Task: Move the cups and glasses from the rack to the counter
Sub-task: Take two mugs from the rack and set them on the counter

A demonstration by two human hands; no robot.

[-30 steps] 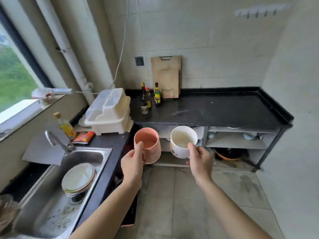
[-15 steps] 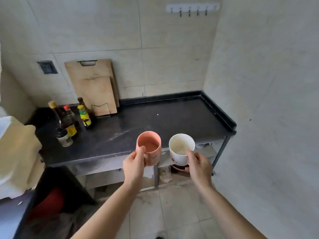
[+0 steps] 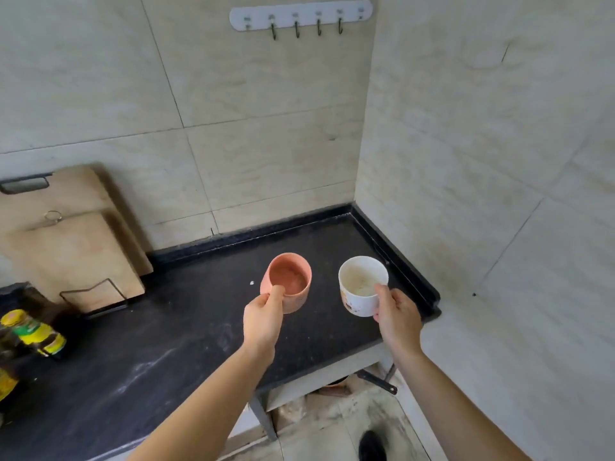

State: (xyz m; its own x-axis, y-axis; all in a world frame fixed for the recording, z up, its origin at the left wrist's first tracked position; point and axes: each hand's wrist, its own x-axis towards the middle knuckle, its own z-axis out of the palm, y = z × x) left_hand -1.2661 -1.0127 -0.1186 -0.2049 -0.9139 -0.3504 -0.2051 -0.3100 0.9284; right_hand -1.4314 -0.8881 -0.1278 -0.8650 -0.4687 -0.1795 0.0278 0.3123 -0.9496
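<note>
Pink cup (image 3: pixel 289 281) pinched at its near rim by the left hand (image 3: pixel 263 316), thumb inside. White cup (image 3: pixel 362 285) gripped likewise by the right hand (image 3: pixel 396 317). Both upright over the black counter (image 3: pixel 186 331) near its right end; contact with it cannot be told. Cutting boards (image 3: pixel 71 247) lean against the wall, left.

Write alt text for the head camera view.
Two bare hands hold cups over a black counter: left hand a pink cup, right hand a white cup. Cutting boards lean on the tiled wall.
</note>
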